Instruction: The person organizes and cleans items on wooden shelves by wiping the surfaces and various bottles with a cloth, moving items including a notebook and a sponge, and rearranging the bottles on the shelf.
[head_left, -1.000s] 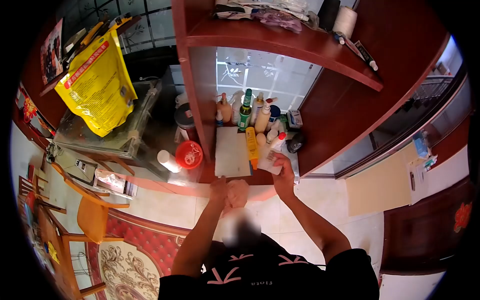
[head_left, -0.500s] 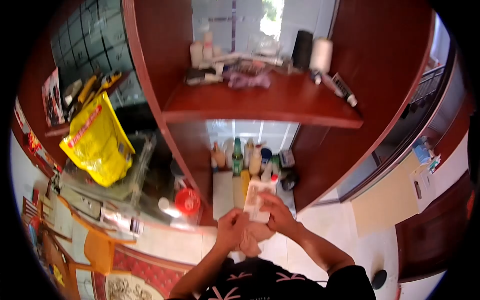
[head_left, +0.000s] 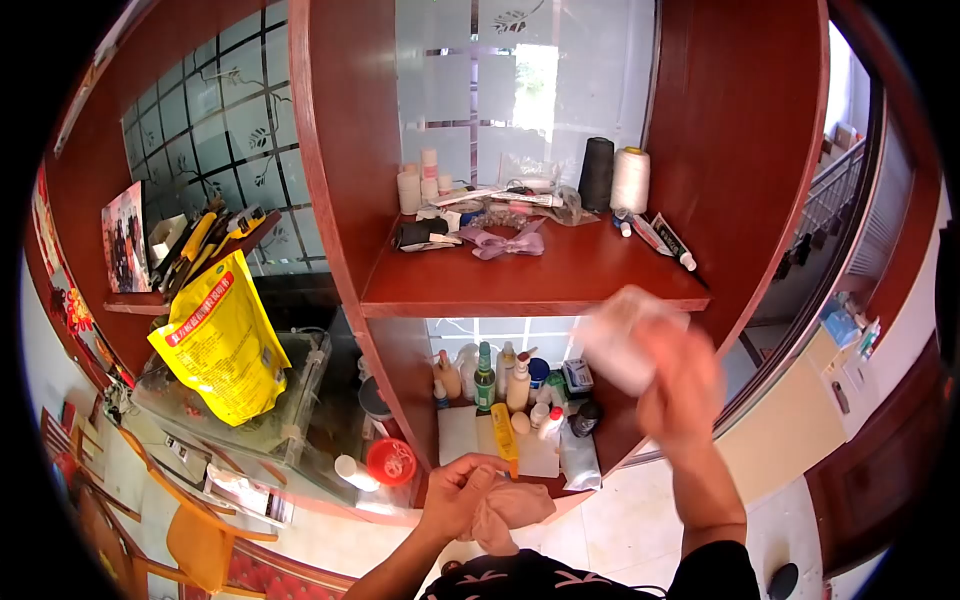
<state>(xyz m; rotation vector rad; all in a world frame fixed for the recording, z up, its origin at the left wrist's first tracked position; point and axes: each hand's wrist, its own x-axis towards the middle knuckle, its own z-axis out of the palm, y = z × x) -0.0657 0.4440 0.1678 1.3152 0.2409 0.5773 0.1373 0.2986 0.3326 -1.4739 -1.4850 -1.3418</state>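
My left hand (head_left: pixel 455 497) is closed on a crumpled beige-pink cloth (head_left: pixel 520 508), low in front of the cabinet. My right hand (head_left: pixel 685 385), smeared by motion, grips a flat whitish rectangular item (head_left: pixel 615 335) raised by the front edge of the upper shelf (head_left: pixel 540 288). Half a second ago this item showed brownish print; its exact kind is unclear. Several bottles stand on the lower shelf beyond my hands, among them a green bottle (head_left: pixel 485 378) and a cream pump bottle (head_left: pixel 519 385). A yellow tube (head_left: pixel 503 435) lies before them.
On the upper shelf are a black thread cone (head_left: pixel 597 175), a white thread cone (head_left: pixel 630 180), a purple bow (head_left: pixel 505 243) and a dark tube (head_left: pixel 674 243). To the left are a yellow pouch (head_left: pixel 225 345), a red container (head_left: pixel 391 462) and a wooden chair (head_left: pixel 198 520).
My right hand has lifted the whitish item away from my left hand, up and to the right. The cloth stays in my left hand, slightly lower. The camera view has tilted upward.
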